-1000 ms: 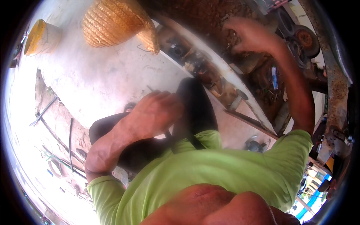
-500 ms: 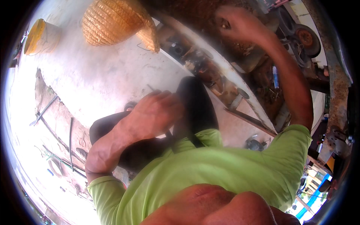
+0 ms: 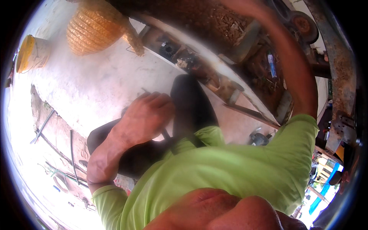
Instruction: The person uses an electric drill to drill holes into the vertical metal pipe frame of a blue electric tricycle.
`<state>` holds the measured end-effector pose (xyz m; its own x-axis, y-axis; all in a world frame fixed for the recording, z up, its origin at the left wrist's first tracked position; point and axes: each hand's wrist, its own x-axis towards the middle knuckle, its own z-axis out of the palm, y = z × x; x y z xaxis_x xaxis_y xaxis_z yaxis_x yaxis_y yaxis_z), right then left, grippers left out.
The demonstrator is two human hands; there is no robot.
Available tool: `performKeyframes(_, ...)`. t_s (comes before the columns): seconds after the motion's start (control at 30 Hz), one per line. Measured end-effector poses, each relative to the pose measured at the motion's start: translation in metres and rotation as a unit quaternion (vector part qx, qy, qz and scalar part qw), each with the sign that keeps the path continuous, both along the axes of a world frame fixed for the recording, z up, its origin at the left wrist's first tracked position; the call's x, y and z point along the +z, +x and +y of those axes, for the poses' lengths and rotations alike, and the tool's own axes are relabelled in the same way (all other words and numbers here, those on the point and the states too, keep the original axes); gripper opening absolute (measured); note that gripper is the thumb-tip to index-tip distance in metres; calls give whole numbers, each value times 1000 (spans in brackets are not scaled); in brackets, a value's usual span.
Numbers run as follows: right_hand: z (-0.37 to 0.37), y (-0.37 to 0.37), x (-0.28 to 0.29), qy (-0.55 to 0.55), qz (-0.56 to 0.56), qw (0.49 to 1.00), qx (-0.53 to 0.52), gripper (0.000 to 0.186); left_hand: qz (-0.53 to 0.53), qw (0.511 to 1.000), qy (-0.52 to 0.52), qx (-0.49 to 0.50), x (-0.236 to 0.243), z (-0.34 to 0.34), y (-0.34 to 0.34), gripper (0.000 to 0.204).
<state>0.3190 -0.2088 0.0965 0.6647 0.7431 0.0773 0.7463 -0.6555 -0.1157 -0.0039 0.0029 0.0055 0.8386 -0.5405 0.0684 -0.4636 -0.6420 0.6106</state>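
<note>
My left hand [image 3: 147, 115] is closed in front of my dark-clad knees [image 3: 188, 99] on a thin tool or rod, whose narrow end [image 3: 145, 90] pokes out above my fingers. My right arm reaches up to the top edge, where my right hand [image 3: 239, 5] is blurred over a rusty bin [image 3: 226, 25] of small metal scraps; its fingers are out of sight or smeared. A narrower tray [image 3: 178, 57] of grimy parts lies along the bin's pale rim, and a blue tube [image 3: 271, 66] lies below my reaching hand.
A straw hat [image 3: 92, 27] is at the upper left, a yellow bucket [image 3: 28, 51] beyond it on the concrete floor [image 3: 76, 88]. Rods and hoses [image 3: 73, 153] lie at lower left. Wheels [image 3: 303, 25] and a rusty frame [image 3: 341, 96] stand at the right.
My right hand has moved up and left to the top edge. The view has shifted, so hat, bucket and bin appear further left. My left hand stays closed over my lap.
</note>
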Motion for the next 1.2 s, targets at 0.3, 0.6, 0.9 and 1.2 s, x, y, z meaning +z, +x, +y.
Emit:
performKeyframes(0.3,-34,-29,27,-204,3,975,-83,45,7,1000,0,0,0,-1,0,19)
performKeyframes(0.6,-17,-20,27,-215,48,970,-104,40,9,1000,4,-5,-3,-2,2,18)
performKeyframes(0.9,-1,17,-8,-22,56,993,-98,33,1,1000,-5,10,-3,-4,-3,17)
performKeyframes(1.2,20,43,2,213,305,927,-54,35,-7,1000,-6,-5,2,-6,6,18)
